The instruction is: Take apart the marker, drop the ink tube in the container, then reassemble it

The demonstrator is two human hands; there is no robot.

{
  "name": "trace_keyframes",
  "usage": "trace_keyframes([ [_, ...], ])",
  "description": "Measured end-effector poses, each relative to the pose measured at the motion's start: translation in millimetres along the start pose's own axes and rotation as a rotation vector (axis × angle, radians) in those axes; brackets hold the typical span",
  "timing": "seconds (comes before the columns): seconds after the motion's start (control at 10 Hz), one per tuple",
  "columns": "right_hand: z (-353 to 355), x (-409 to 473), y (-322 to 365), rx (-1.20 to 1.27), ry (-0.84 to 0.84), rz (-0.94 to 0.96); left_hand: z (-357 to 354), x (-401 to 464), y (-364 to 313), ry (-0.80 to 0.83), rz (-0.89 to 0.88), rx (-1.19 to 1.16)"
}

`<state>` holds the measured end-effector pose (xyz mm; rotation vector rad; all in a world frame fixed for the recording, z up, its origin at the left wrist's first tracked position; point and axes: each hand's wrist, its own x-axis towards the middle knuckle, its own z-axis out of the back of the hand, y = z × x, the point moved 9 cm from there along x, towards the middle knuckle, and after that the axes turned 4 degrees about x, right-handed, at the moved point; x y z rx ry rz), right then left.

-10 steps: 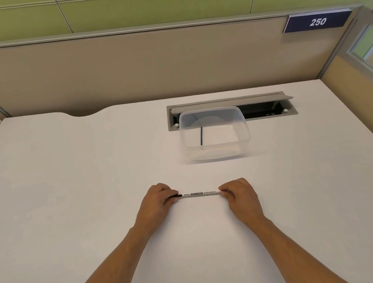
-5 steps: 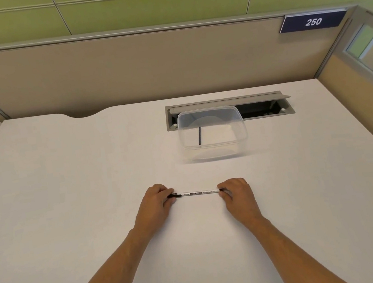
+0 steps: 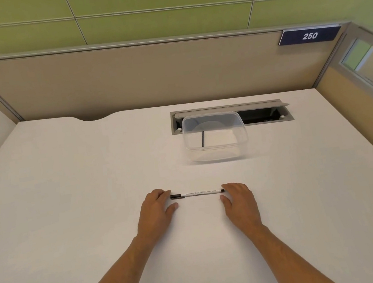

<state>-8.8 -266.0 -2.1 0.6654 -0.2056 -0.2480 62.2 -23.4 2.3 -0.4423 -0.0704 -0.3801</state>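
Though capped — marker crosswise, cap leftward

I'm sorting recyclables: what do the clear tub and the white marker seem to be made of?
The clear rectangular tub: likely thin glossy plastic, see-through with soft rounded corners. The slim white marker with a black cap: probably smooth hard plastic with printed text, though that is uncertain at this size.

Marker on desk, container behind, seemingly holding tube

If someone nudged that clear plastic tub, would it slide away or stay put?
The clear tub would probably slide easily: it looks thin-walled and holds only a slim dark tube. The smooth white desk likely offers little grip. Its wide, low shape makes tipping unlikely.
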Motion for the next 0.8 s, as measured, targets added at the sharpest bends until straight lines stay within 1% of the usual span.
trace_keyframes([
  [0.1, 1.6, -8.3, 5.1, -0.127, -0.017, 0.011, 4.1, -8.4, -4.3, -0.015, 0.017, 0.031],
  [0.2, -2.6, -15.7, 10.0, -0.265, 0.004, 0.062, 0.8, -16.9, -9.8, 0.014, 0.008, 0.071],
  [0.3, -8.7, -23.5, 11.6, -0.349, 0.071, 0.063, -8.5, -25.9, -10.5, 0.093, 0.047, 0.100],
  [0.4, -12.0, -30.9, 11.5, -0.393, 0.110, 0.029, -14.5, -35.5, -10.8, 0.116, 0.046, 0.142],
  [0.6, -17.2, -39.5, 9.7, -0.396, 0.126, -0.013, -17.1, -41.7, -15.7, 0.140, 0.023, 0.187],
  [0.7, -16.6, -42.0, 10.2, -0.401, 0.105, -0.004, -13.4, -43.2, -22.1, 0.144, 0.017, 0.173],
  [0.8, -15.1, -37.4, 13.8, -0.386, 0.036, 0.034, -10.6, -39.6, -25.1, 0.142, 0.012, 0.202],
])
